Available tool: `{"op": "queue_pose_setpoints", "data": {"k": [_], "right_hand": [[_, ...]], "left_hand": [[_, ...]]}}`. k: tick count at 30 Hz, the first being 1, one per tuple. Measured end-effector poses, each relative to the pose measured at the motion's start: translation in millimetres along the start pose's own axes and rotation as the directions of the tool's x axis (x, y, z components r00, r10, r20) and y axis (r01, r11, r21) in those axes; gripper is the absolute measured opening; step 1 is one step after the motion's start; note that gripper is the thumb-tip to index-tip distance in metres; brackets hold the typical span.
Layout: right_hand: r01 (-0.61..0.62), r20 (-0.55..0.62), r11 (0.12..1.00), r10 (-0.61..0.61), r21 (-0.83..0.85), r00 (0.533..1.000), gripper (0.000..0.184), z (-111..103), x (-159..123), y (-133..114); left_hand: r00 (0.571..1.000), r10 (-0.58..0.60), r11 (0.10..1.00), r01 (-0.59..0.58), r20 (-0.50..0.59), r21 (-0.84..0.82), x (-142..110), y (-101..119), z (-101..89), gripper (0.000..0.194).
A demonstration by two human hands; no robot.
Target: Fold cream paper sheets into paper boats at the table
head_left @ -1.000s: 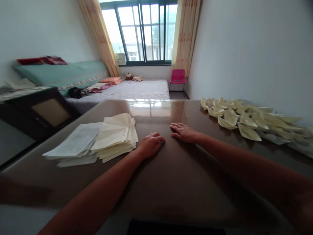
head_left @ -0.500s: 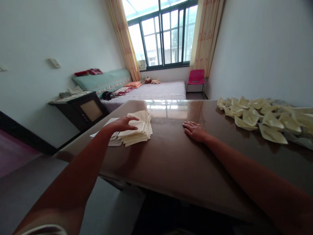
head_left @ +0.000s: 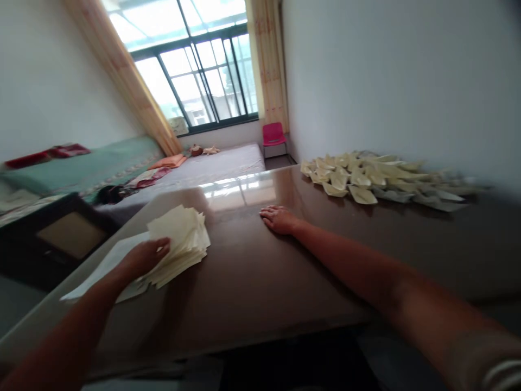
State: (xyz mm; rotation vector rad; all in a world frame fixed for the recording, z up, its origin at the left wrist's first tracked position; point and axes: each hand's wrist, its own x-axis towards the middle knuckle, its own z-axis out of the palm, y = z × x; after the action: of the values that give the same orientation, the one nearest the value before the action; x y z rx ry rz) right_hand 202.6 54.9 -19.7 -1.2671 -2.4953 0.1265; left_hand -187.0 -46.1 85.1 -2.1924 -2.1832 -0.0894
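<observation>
My left hand (head_left: 147, 256) is at the left edge of a stack of cream paper sheets (head_left: 181, 233). Its thumb and fingers are closed in a pinch on a sheet of paper (head_left: 166, 221) at the top of the stack. White sheets (head_left: 108, 263) lie partly under my left hand and forearm. On the brown tabletop (head_left: 244, 277), my right hand (head_left: 280, 219) rests flat, palm down, with nothing in it. To its right, a group of folded paper boats (head_left: 360, 176) in cream and grey covers the far right part of the table.
A dark cabinet (head_left: 61, 239) stands left of the table. Beyond the far edge are a bed (head_left: 228, 160) with cloths and soft toys, and a pink chair (head_left: 273, 134). A white wall (head_left: 399, 81) runs along the right side behind the paper boats.
The view has swung to the right. My left hand has gone from spread fingers over the stack to a pinch at its left edge. My right hand stays flat on the table.
</observation>
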Motion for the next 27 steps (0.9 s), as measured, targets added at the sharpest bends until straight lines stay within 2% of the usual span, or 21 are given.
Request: {"op": "queue_pose_setpoints", "data": {"k": [2, 4, 6, 8, 10, 12, 13, 15, 17, 19, 21, 22, 23, 25, 27], "right_hand": [[-0.006, -0.018, 1.0, 0.006, 0.007, 1.0, 0.041, -3, 1, -1], [-0.013, -0.049, 1.0, 0.013, 0.018, 0.999, 0.043, -8, 0, -2], [-0.004, -0.092, 1.0, 0.007, 0.03, 0.996, 0.057, -14, -3, -5], [0.038, -0.138, 0.998, -0.03, 0.053, 0.99, 0.078, -21, -7, -9], [0.131, -0.177, 0.986, -0.112, 0.102, 0.978, 0.091, -27, -11, -12], [0.216, -0.179, 0.962, -0.186, 0.166, 0.966, 0.081, -31, -13, -12], [0.233, -0.153, 0.952, -0.204, 0.199, 0.967, 0.068, -31, -13, -11], [0.216, -0.066, 0.943, -0.206, 0.253, 0.976, 0.044, -32, -13, -6], [0.181, 0.011, 0.939, -0.193, 0.292, 0.981, 0.033, -32, -12, 2], [0.165, 0.066, 0.921, -0.201, 0.354, 0.977, 0.034, -33, -11, 10], [0.165, 0.109, 0.882, -0.235, 0.442, 0.966, 0.036, -36, -10, 17], [0.17, 0.127, 0.86, -0.26, 0.48, 0.957, 0.036, -38, -9, 19], [0.176, 0.144, 0.844, -0.284, 0.506, 0.948, 0.035, -40, -9, 22], [0.182, 0.198, 0.834, -0.326, 0.522, 0.924, 0.03, -42, -9, 25], [0.175, 0.229, 0.829, -0.34, 0.531, 0.912, 0.024, -44, -10, 28]], "left_hand": [[0.999, -0.014, 0.986, 0.02, -0.035, 0.166, 3, 5, 1.9, 0.035], [0.996, 0.003, 0.95, 0.025, -0.091, 0.312, 5, 22, 1.7, 0.038], [0.988, 0.111, 0.924, -0.064, -0.104, 0.377, 3, 55, 2.0, 0.035], [0.972, 0.228, 0.896, -0.183, -0.064, 0.405, 0, 98, 6.8, 0.029], [0.924, 0.382, 0.874, -0.352, -0.026, 0.335, -1, 143, 17.1, 0.026], [0.872, 0.489, 0.845, -0.466, -0.028, 0.263, 2, 179, 29.7, 0.028], [0.856, 0.516, 0.836, -0.497, -0.024, 0.235, 5, 193, 35.4, 0.029], [0.845, 0.531, 0.847, -0.529, -0.056, 0.056, 13, 210, 43.4, 0.029], [0.85, 0.523, 0.85, -0.525, -0.06, -0.032, 24, 214, 47.3, 0.033], [0.85, 0.525, 0.838, -0.525, -0.042, -0.15, 38, 209, 50.6, 0.041], [0.842, 0.54, 0.8, -0.516, -0.009, -0.307, 52, 197, 57.1, 0.049], [0.845, 0.534, 0.747, -0.465, 0.011, -0.476, 58, 190, 61.6, 0.05], [0.838, 0.545, 0.695, -0.434, 0.026, -0.574, 62, 182, 66.5, 0.047], [0.814, 0.581, 0.635, -0.44, 0.016, -0.635, 64, 169, 74.2, 0.038], [0.797, 0.603, 0.622, -0.451, 0.025, -0.64, 58, 160, 75.6, 0.038]]}}
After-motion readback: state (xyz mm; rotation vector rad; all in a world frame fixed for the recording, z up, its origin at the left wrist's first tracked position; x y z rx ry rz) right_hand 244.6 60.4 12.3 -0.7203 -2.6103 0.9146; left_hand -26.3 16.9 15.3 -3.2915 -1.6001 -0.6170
